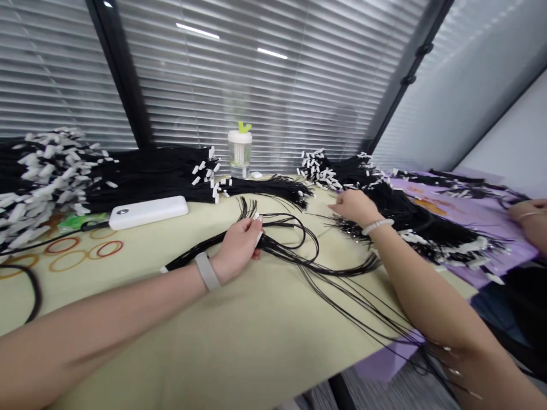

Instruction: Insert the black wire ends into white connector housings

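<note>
My left hand (240,244), with a grey band on its wrist, is closed round a bundle of thin black cables (294,254). The cables loop out to the right, and some hang over the table's front edge. White connectors show at my left fingertips. Further right, my right hand (354,206), wearing a pale beaded bracelet, reaches to the edge of a pile of black cables (410,213). Its fingers are pinched together; whatever is between them is too small to make out.
Black cable bundles with white connectors (55,171) lie at the back left. A white power bank (149,213), rubber bands (67,260) and a clear jar (240,152) are on the yellow tabletop (205,353). Another person's hand (530,219) is at the far right.
</note>
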{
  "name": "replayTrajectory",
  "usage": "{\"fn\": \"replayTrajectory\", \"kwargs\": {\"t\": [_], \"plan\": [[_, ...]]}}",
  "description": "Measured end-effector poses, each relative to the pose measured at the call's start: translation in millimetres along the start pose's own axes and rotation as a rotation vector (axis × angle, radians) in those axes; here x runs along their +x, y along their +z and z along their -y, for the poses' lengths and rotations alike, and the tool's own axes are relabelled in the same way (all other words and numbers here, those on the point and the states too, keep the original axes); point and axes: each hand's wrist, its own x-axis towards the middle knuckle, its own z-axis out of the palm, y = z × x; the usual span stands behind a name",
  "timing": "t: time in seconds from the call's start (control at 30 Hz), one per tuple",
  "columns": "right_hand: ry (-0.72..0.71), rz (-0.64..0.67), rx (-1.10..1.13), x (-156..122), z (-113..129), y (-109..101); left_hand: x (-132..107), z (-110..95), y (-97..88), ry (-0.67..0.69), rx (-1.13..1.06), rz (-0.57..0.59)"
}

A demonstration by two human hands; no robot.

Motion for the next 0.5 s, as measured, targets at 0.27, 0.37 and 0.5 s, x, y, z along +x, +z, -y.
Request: {"fn": "replayTrajectory", "kwargs": {"t": [0.27, 0.37, 0.5], "plan": [[0.054, -0.035, 0.090, 6.6, -7.6, 5.5, -0.5, -0.3, 0.0, -0.010, -0.001, -0.006], [0.068, -0.030, 0.120, 5.7, -8.9, 5.0, -0.4, 0.2, 0.1, -0.004, -0.004, 0.001], [0.050, 0.002, 0.156, 3.9, -5.6, 6.1, -1.2, -1.6, 0.0, -0.003, 0.004, 0.010]]}}
